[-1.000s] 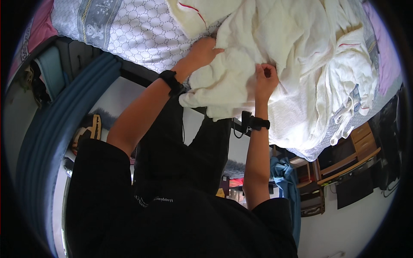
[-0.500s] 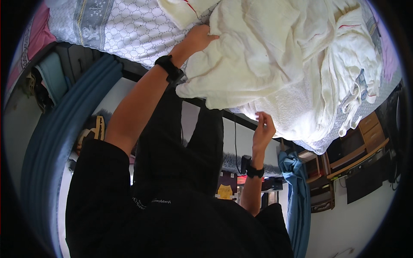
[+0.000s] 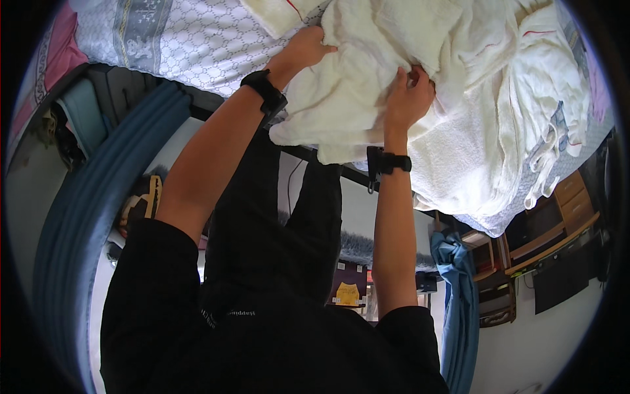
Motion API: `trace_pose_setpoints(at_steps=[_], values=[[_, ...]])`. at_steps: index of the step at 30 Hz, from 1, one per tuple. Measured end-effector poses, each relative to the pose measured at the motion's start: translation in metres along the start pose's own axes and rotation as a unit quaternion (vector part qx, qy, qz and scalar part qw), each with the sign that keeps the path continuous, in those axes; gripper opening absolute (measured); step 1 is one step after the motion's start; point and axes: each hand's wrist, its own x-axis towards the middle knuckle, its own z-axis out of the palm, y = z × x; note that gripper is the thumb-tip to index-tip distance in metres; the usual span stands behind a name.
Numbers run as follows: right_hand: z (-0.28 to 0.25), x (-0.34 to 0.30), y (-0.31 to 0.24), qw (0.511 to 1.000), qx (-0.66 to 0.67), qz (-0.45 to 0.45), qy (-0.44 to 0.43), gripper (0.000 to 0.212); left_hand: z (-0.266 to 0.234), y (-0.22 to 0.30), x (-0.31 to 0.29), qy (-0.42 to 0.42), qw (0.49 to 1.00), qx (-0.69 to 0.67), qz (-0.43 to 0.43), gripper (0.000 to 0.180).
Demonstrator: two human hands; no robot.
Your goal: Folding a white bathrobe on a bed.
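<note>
find cloth (image 3: pixel 367 98) right of left hand (image 3: pixel 303 50), under half-curled right hand (image 3: pixel 407 102); cannot tell left's opening or either's hold.

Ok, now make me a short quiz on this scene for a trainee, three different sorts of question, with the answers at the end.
1. Multiple choice. The right hand is over which thing? A, the pink fabric; B, the cream cloth; C, the wooden drawers.
2. True or false. A black band is on the wrist of the left hand.
3. Fill in the missing word. The long curtain at the left of the picture is coloured ____.

Key: 1, B; 2, true; 3, blue.
</note>
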Motion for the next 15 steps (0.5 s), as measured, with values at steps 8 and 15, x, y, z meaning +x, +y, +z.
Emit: trace_pose_setpoints(at_steps=[8,15], values=[[0.008,0.002,0.009,1.0,0.005,0.022,0.015,0.016,0.014,-0.018,0.009,0.046,0.997,-0.028,0.06,0.044],[-0.025,-0.007,0.007,0.957,0.274,0.093,-0.016,0.013,0.007,-0.011,0.007,0.03,0.999,0.0,0.041,0.044]])
